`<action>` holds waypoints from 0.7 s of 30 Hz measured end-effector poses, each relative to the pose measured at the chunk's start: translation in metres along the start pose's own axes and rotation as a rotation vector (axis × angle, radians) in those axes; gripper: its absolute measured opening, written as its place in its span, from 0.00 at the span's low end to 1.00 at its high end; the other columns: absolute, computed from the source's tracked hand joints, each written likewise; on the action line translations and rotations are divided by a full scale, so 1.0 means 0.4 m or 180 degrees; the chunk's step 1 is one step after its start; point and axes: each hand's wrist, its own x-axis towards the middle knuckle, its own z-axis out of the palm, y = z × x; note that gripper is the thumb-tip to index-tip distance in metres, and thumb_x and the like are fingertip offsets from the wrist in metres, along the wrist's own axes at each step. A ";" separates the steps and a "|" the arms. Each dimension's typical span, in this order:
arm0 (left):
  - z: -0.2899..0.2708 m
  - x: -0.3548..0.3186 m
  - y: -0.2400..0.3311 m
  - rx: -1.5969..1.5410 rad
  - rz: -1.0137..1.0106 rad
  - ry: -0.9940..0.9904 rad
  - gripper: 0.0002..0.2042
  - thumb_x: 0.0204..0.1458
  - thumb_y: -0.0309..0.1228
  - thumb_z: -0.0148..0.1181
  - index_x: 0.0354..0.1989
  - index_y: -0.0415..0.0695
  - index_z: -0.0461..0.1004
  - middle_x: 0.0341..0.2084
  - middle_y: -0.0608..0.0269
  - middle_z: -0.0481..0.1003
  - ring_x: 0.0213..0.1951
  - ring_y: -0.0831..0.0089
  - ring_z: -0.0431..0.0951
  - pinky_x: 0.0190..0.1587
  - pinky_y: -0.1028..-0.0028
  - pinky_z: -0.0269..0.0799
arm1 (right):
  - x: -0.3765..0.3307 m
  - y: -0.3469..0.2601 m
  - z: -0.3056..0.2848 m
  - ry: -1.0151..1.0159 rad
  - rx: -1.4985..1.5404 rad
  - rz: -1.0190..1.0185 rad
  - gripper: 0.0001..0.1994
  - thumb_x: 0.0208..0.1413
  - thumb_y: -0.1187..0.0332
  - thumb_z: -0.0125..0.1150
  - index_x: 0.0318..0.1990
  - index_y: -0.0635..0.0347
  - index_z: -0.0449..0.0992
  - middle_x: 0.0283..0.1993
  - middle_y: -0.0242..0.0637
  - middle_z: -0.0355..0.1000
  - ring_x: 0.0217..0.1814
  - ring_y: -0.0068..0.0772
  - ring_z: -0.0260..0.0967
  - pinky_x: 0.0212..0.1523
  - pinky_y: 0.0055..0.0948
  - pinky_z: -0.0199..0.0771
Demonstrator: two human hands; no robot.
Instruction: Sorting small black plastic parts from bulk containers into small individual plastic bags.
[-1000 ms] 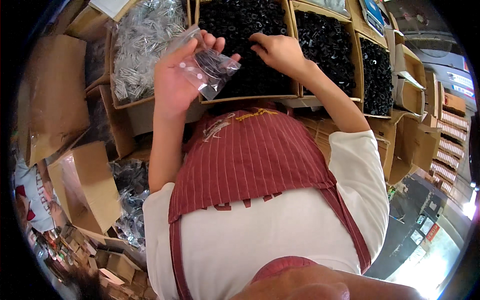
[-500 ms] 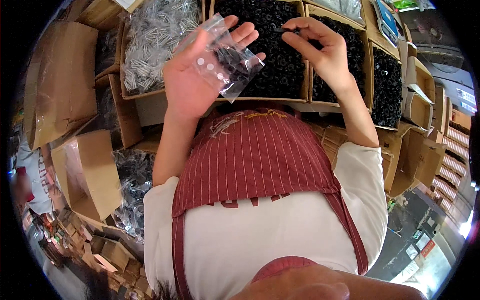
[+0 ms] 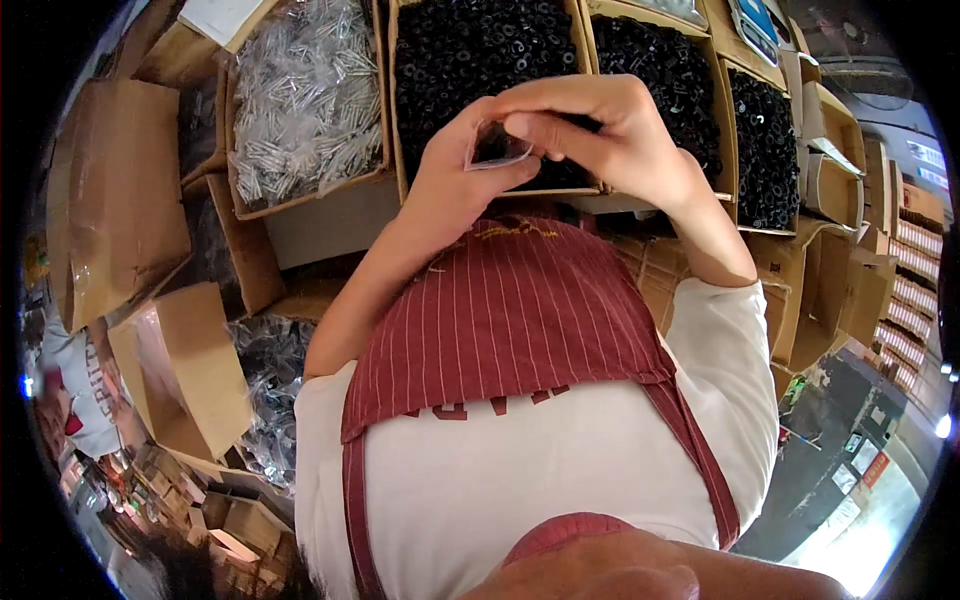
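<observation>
My left hand (image 3: 452, 172) holds a small clear plastic bag (image 3: 497, 163), its fingers curled round it and its edge bent open towards me. Dark bits show through the film. Over the bag's mouth arches my right hand (image 3: 625, 130), its fingers bent down and its thumb against the bag. Whatever its fingertips pinch is hidden. Both hands are above the front of a cardboard box filled with small black ring-like parts (image 3: 485, 50).
To the left stands a box of clear bags with silver pins (image 3: 305, 115). Further right are boxes of black parts (image 3: 655, 90) and black clips (image 3: 765, 155). A blue-and-grey device (image 3: 755, 30) sits behind. Open cartons (image 3: 185, 370) flank me; another person (image 3: 80, 390) is at far left.
My left hand has turned from palm-up with the bag lying flat to gripping it upright. My right hand, which pinched a small dark piece, has come down and left to the bag's mouth.
</observation>
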 end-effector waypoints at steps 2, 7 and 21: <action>-0.005 0.004 -0.030 -0.0010 -0.0070 -0.0160 0.21 0.52 0.21 0.63 0.55 0.39 0.68 0.42 0.67 0.72 0.46 0.77 0.72 0.52 0.75 0.70 | 0.005 -0.006 -0.007 -0.0273 0.1501 0.1615 0.13 0.67 0.66 0.54 0.52 0.63 0.78 0.35 0.39 0.80 0.20 0.17 0.65 0.21 0.17 0.66; 0.029 0.007 -0.023 -0.0264 -0.0293 -0.0136 0.22 0.52 0.22 0.64 0.57 0.39 0.68 0.48 0.63 0.73 0.51 0.72 0.74 0.56 0.69 0.71 | 0.018 -0.008 -0.008 -0.0313 0.2568 0.2407 0.20 0.72 0.58 0.42 0.57 0.62 0.75 0.37 0.37 0.79 0.14 0.12 0.48 0.14 0.16 0.47; 0.026 0.012 -0.057 -0.0411 -0.0680 -0.0154 0.20 0.53 0.24 0.62 0.56 0.40 0.70 0.46 0.63 0.74 0.50 0.72 0.75 0.54 0.71 0.69 | 0.001 0.031 -0.007 -0.0247 0.3036 0.1980 0.30 0.46 0.66 0.51 0.59 0.71 0.70 0.46 0.43 0.75 0.16 0.14 0.50 0.16 0.15 0.49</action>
